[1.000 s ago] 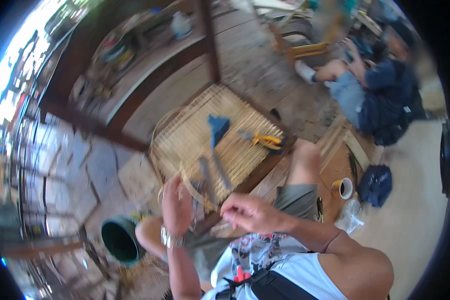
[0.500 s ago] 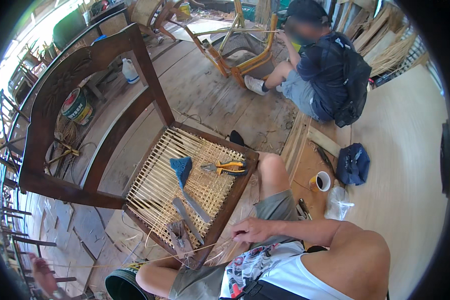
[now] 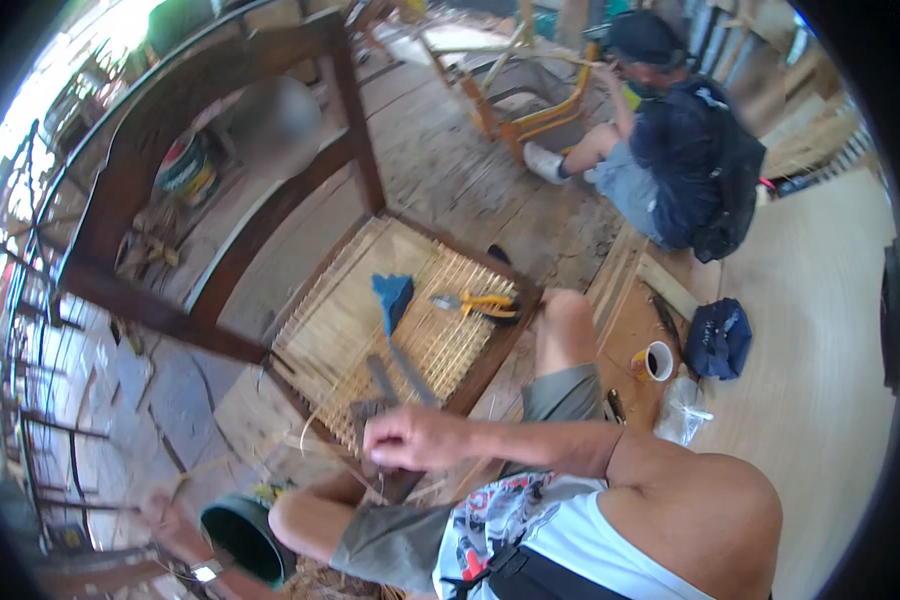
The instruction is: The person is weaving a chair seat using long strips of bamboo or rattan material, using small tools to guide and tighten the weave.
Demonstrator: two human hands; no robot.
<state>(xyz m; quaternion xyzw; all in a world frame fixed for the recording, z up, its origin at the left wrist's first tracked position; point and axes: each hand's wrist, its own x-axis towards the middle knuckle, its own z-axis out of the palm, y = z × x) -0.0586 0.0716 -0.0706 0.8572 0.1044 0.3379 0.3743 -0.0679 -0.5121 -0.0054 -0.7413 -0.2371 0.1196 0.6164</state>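
A dark wooden chair (image 3: 220, 335) has a seat of woven pale cane (image 3: 335, 290), with open weave toward the right side and long strands toward the backrest. My right hand (image 3: 415, 438) is curled closed above a small wooden block (image 3: 363, 412) at the seat's near corner; what its fingers hold is hidden. Low on the left, my left hand (image 3: 170, 525) is smeared by motion, with a thin cane strand (image 3: 205, 468) near it. On the seat lie yellow-handled pliers (image 3: 475, 303), a blue cloth-wrapped tool (image 3: 394, 298) and a flat metal strip (image 3: 410, 375).
A dark green bucket (image 3: 242, 540) stands by my left knee. To my right are a cup of dark liquid (image 3: 654, 361), a clear plastic bag (image 3: 682, 410) and a dark blue cloth bundle (image 3: 718, 338). Beyond, a seated person (image 3: 660, 150) handles a rattan chair frame (image 3: 550, 125).
My right hand has moved left, from beside the seat to over the wooden block. My left hand has come nearer the bucket. The strand, stretched taut between them before, now curves loosely. The view has shifted.
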